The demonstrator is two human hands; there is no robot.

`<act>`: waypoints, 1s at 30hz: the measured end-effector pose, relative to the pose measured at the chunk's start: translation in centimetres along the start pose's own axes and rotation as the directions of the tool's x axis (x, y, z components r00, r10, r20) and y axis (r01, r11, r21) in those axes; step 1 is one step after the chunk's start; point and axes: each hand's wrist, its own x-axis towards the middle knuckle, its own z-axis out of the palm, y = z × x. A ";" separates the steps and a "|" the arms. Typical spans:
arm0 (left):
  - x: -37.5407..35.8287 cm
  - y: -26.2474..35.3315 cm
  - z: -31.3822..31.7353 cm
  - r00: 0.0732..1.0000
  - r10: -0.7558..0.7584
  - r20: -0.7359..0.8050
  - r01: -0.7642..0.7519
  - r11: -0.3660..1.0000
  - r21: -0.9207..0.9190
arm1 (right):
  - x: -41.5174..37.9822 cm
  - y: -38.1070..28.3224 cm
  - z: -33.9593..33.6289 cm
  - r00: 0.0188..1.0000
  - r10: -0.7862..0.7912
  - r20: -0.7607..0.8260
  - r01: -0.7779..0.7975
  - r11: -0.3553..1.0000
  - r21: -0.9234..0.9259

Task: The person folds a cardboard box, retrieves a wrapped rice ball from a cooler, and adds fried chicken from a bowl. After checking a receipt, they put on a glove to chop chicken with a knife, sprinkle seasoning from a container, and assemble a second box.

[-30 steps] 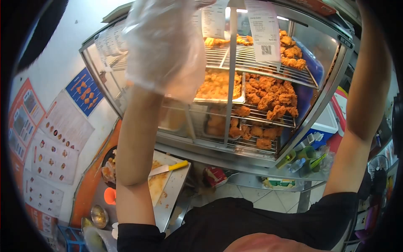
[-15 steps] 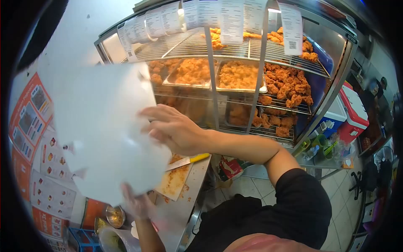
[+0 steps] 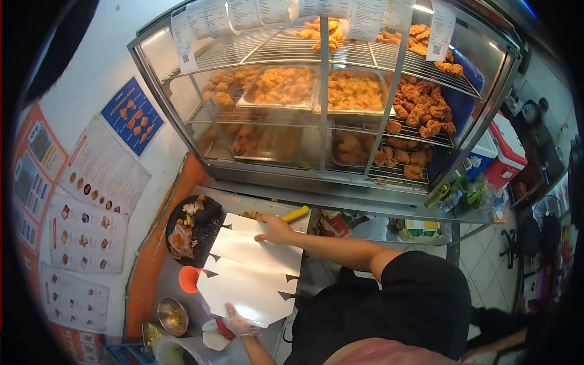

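A flat white die-cut carton (image 3: pixel 252 267) with notched edges lies over the steel counter, partly unfolded along its creases. My right hand (image 3: pixel 277 231), bare, rests on its upper panel with the fingers closed at the sheet. My left hand (image 3: pixel 242 322), in a clear glove, touches the lower edge with its fingers spread. A yellow knife handle (image 3: pixel 295 213) sticks out past the carton's top; the blade is hidden. Close to the left edge of the carton is an orange cup (image 3: pixel 191 279). Beside my left hand sits a small red and white item (image 3: pixel 220 332).
The glass cabinet (image 3: pixel 267 167) with fried chicken (image 3: pixel 420 106) stands behind the counter. A black plate (image 3: pixel 210 213) of scraps and a metal bowl (image 3: pixel 173 316) are on the left. A red cooler (image 3: pixel 508 146) stands right; part of another person shows at lower right.
The carton has come down from in front of the cabinet onto the counter area, and both hands have moved down with it. The view has shifted, showing the black plate and orange cup.
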 end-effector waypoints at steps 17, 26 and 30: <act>-0.4 1.5 6.0 0.700 0.651 -0.293 0.268 0.141 0.953 | -1.8 2.1 9.3 0.976 -0.145 -0.160 0.150 0.988 0.019; -0.3 -1.2 2.4 0.645 0.764 -0.005 0.103 -0.081 0.991 | -4.5 6.0 13.8 0.951 -0.191 -0.244 0.213 0.975 0.067; 0.3 -2.3 0.0 0.601 0.797 0.055 0.064 -0.117 0.991 | -5.0 6.4 13.3 0.941 -0.216 -0.260 0.246 0.965 0.088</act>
